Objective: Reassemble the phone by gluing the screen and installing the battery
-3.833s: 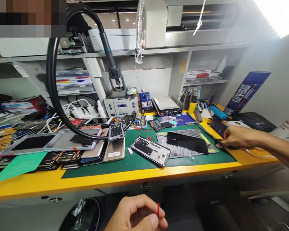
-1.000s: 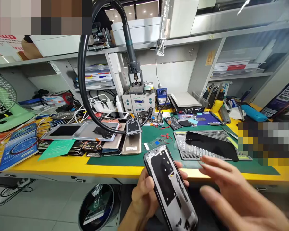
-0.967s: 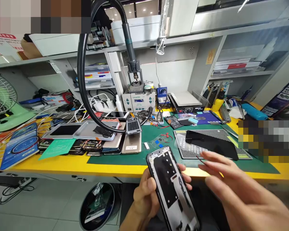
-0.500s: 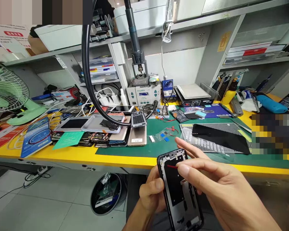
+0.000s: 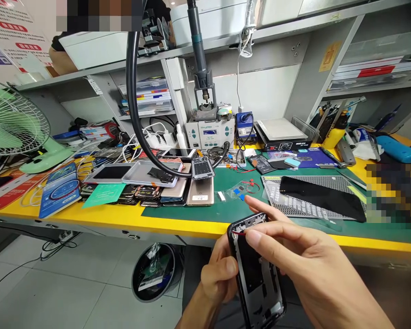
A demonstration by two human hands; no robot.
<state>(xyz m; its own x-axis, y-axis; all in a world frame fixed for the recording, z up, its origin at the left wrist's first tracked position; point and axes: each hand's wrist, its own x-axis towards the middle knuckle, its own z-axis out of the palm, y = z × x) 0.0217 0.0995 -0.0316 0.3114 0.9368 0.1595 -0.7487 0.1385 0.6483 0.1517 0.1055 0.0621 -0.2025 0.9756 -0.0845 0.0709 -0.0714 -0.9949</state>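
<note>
My left hand (image 5: 219, 276) is closed around the left edge of a phone frame (image 5: 251, 269), its thumb along the rim. The frame is tilted, held off the front of the bench, with its bare inner side facing me. Between the thumb and index finger of my right hand (image 5: 308, 258) is a thin red strip (image 5: 239, 233). Its free end lies over the top left corner of the frame; whether it touches, I cannot tell. The right middle finger stretches out past the top of the frame.
A dark phone screen (image 5: 322, 198) rests on a perforated plate (image 5: 272, 187) to the right. Stacked phones (image 5: 200, 192) lie at left, below a black hose (image 5: 132, 91). Behind stands a hot air station (image 5: 210, 132). A fan (image 5: 13, 123) is far left, a bin (image 5: 137, 285) below.
My right hand has moved the red strip left and up, to the frame's top left corner. My left hand keeps its hold. The view has shifted slightly.
</note>
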